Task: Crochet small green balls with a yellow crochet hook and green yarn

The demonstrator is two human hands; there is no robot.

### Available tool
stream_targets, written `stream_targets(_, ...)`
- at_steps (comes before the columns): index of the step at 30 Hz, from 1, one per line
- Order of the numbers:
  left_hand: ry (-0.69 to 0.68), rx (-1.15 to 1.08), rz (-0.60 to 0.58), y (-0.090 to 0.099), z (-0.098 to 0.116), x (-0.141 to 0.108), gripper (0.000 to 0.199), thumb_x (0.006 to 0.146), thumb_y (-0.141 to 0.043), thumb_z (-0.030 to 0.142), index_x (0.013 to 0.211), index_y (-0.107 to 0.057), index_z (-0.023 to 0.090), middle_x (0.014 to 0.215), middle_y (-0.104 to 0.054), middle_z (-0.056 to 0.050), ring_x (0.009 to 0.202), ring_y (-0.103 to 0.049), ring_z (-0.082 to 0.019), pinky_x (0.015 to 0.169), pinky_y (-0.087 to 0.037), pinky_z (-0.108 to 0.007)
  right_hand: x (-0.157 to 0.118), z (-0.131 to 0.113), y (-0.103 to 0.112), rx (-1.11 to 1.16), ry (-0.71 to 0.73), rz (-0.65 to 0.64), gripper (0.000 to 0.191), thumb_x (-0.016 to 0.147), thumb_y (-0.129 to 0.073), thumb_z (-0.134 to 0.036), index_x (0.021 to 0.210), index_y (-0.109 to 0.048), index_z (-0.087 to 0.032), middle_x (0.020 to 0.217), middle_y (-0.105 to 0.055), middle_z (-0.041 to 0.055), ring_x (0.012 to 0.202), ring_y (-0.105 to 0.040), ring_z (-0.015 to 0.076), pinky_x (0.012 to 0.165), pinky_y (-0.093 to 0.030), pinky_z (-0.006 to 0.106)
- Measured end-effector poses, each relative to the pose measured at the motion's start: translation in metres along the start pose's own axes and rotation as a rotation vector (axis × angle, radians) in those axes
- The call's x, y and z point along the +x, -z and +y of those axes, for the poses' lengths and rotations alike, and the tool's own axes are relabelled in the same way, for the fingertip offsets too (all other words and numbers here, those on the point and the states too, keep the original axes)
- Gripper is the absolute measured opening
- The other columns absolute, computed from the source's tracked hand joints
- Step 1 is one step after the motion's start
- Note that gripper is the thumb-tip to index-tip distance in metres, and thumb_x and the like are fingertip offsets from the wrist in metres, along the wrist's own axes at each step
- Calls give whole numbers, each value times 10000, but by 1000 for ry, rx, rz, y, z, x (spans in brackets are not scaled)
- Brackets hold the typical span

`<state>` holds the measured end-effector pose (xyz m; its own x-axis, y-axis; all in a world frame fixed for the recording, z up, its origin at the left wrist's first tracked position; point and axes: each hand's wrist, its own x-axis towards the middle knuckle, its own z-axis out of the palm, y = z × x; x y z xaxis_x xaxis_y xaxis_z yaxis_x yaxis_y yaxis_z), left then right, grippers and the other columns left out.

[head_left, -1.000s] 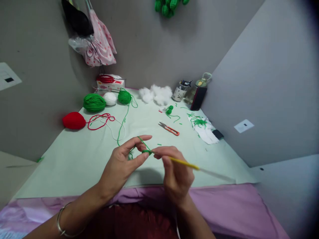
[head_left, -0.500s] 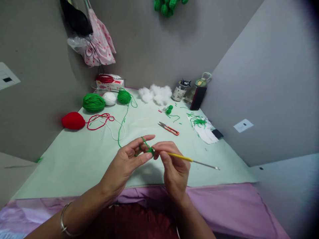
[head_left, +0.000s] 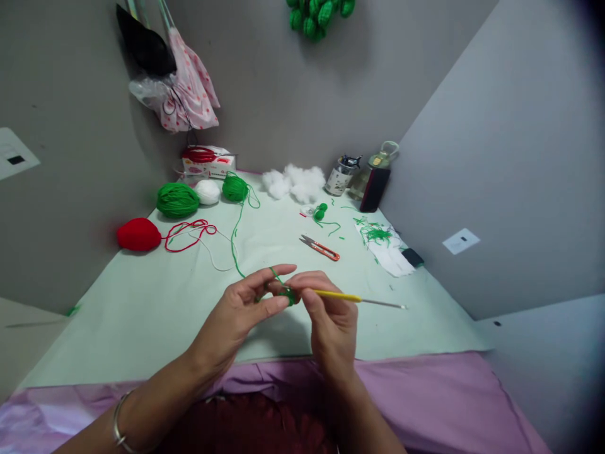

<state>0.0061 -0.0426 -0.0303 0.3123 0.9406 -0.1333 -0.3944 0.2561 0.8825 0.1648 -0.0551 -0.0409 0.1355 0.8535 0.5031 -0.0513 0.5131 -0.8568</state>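
My left hand [head_left: 246, 306] pinches a small piece of green crochet work [head_left: 289, 295] between thumb and fingers. Green yarn [head_left: 232, 243] passes over its raised index finger and trails back to a green yarn ball [head_left: 234, 187]. In my right hand [head_left: 333, 321] is a crochet hook with a yellow handle [head_left: 338, 295]. Its working end meets the green piece, partly hidden by my fingers, while the metal back end points right. Orange-handled thread snips [head_left: 321, 248] lie on the table beyond my hands.
At the left are a red yarn ball [head_left: 138, 234], a larger green ball [head_left: 178, 200] and a white ball [head_left: 207, 192]. White stuffing [head_left: 293, 183], a jar [head_left: 339, 176], a bottle [head_left: 362, 183] and a phone [head_left: 375, 190] stand at the back. Green scraps [head_left: 377, 234] lie on white paper [head_left: 396, 261].
The hook has turned slightly and its back end has shifted left. Both hands stay close together on the green piece. The whole view has tipped up a little.
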Motion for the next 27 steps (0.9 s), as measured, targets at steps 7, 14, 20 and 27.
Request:
stream_targets(7, -30, 26, 45, 0, 5, -5, 314, 818, -878, 343, 1130, -855, 312, 903, -695, -12, 916, -582, -178, 877, -431, -285, 2, 1, 2, 199, -153, 37, 200, 1023, -635, -335, 940, -775, -218, 869, -769, 28, 684, -680, 129, 665, -579, 281)
stream_targets(14, -42, 58, 61, 0, 6, -5, 316, 817, -878, 325, 1132, -849, 329, 887, -655, 4, 894, -570, -159, 866, -435, -266, 0, -7, 5, 92, -75, 2, 223, 1061, -559, -287, 967, -748, -218, 888, -769, 30, 696, -709, 136, 666, -600, 289)
stream_targets(20, -174, 259, 145, 2, 2, -6, 307, 857, -851, 308, 1160, -830, 353, 890, -673, 17, 928, -585, -176, 904, -416, -281, -11, -9, 5, -391, 316, -85, 243, 1029, -531, -117, 1123, -720, -237, 949, -778, 51, 854, -727, 179, 756, -596, 332)
stream_targets(27, -172, 261, 132, 4, 3, -10, 311, 878, -833, 349, 1188, -817, 363, 884, -671, 15, 976, -597, -198, 937, -405, -303, -9, -10, 5, -217, 214, -18, 268, 1049, -498, -121, 1093, -724, -258, 910, -757, 21, 743, -696, 143, 701, -590, 311)
